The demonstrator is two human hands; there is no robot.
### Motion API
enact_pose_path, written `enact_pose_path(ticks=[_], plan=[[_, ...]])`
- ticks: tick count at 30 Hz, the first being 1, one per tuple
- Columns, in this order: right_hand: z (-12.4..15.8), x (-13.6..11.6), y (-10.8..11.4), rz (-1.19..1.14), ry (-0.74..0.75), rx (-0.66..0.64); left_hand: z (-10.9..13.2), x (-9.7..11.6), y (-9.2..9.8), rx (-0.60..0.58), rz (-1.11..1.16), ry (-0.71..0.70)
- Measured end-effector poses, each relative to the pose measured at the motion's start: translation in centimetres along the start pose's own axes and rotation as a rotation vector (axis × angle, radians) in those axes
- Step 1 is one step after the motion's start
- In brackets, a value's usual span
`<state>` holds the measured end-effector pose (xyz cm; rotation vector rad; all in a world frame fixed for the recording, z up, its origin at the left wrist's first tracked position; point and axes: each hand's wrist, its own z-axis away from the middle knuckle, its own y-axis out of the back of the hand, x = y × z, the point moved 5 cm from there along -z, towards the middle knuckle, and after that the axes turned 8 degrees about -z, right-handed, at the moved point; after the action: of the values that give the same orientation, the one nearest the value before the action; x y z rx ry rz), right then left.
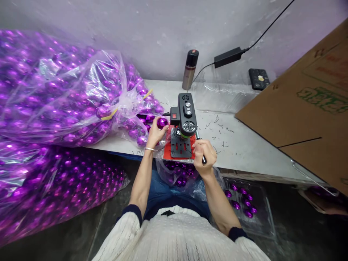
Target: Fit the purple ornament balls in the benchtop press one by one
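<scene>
A small black bench drill press (187, 112) with a red switch stands on a red sheet (166, 154) at the table's front edge. Left of it, my left hand (157, 131) pinches a shiny purple ball (162, 123) between thumb and fingers. My right hand (204, 156) is wrapped round the black-ended lever (204, 159) on the press's right side. Below the machine's slotted base plate (181, 146), a clear plastic bag (163, 169) with several purple balls hangs at my lap.
Large clear bags (67, 90) of purple balls fill the left side. Behind the press stand a spray can (189, 70) and a black power adapter (228, 57). A cardboard box (304, 108) is at right; a clear tray (261, 224) with purple balls sits low.
</scene>
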<state>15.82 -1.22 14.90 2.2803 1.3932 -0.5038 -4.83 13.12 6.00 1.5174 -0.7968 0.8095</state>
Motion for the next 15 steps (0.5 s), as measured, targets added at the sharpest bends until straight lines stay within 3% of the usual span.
enact_pose_path(ticks=[4, 7, 10, 15], plan=[[-0.3, -0.1, 0.0, 0.005, -0.007, 0.009, 0.9, -0.9, 2.3, 0.018, 0.519, 0.120], [-0.8, -0.2, 0.1, -0.004, -0.022, 0.031, 3.0, -1.2, 2.8, 0.014, 0.682, 0.173], [-1.4, -0.1, 0.2, 0.002, -0.040, 0.037, 5.8, -1.4, 1.1, -0.039, 0.693, 0.199], [-2.4, 0.0, 0.3, 0.000, -0.056, 0.016, 9.3, -1.7, -4.5, -0.032, 0.605, 0.207]])
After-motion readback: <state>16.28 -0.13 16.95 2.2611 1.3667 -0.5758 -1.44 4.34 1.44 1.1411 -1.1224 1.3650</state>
